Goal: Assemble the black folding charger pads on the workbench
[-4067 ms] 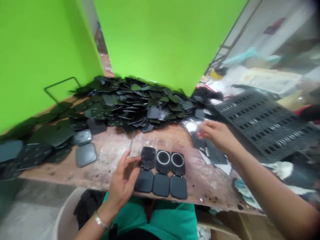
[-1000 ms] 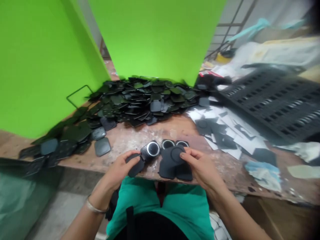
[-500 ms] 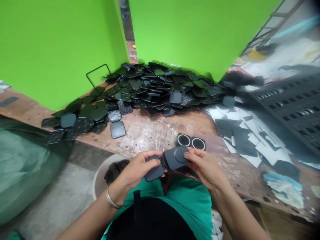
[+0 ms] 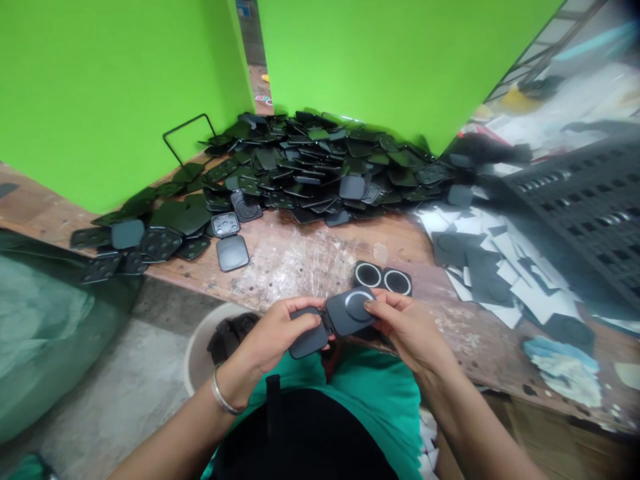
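Grey hinged case (image 4: pixel 334 321), between left hand (image 4: pixel 277 333), right hand (image 4: pixel 403 327)

Bright, even light fills the scene and casts only soft shadows. The green wall (image 4: pixel 375 60) at 12 o'clock glows and tints the glossy black parts (image 4: pixel 320 167) piled below it green. The table (image 4: pixel 300 257) shows pale sheen at the centre. Toward 2 and 3 o'clock the picture smears into blur; the wide lens bends and stretches the edges, and the corners darken.
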Tool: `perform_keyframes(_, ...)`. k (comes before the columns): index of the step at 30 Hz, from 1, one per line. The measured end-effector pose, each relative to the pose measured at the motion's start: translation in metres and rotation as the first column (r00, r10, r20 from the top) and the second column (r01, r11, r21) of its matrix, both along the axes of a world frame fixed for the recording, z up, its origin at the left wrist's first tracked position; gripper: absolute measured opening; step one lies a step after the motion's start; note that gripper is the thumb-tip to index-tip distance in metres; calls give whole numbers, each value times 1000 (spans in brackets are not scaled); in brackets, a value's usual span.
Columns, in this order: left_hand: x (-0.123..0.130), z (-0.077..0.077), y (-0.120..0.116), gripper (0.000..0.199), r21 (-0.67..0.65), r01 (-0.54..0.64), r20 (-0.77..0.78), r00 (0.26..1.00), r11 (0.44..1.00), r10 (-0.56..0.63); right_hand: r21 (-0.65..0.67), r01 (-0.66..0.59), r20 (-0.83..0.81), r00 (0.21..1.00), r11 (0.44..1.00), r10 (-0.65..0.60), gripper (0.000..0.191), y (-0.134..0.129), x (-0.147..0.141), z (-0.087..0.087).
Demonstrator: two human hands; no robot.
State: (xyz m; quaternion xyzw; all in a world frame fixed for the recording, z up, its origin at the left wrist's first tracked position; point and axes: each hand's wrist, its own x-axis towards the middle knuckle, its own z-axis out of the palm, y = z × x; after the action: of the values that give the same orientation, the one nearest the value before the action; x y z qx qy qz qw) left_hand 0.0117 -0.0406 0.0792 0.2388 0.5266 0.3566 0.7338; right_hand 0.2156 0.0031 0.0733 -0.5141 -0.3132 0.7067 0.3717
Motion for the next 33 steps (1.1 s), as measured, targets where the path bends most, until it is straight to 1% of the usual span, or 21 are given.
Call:
perform_keyframes(3, 1, -2, 1, 55, 1, -1, -4, 1000, 1000, 1, 16, 1, 32, 999, 1000, -1, 38, 0, 2, -2)
perform_keyframes(8, 2, 0, 2, 60, -15, -4, -6, 1000, 1000, 4, 12, 40, 101, 994, 999, -41, 43, 0, -1, 2)
perform_keyframes(19, 3, 1, 2, 56, -15, -15, 6, 1000, 1000, 15, 23, 49, 114, 992, 999, -52, 43, -1, -2, 6)
perform_keyframes(26, 3, 3, 2, 51, 6, -13, 16, 1000, 1000, 13, 69, 53, 96, 994, 996, -60, 39, -1, -2, 3)
perform_keyframes(30, 4, 2, 2, 50, 13, -24, 2, 1000, 1000, 24, 102, 28, 150, 988, 994, -43, 38, -1, -1, 1)
perform_keyframes(33, 7, -1, 2, 50, -3, -66, -48, 997, 998, 66, 146, 20, 195, 980, 989, -48, 36, -1, -3, 2)
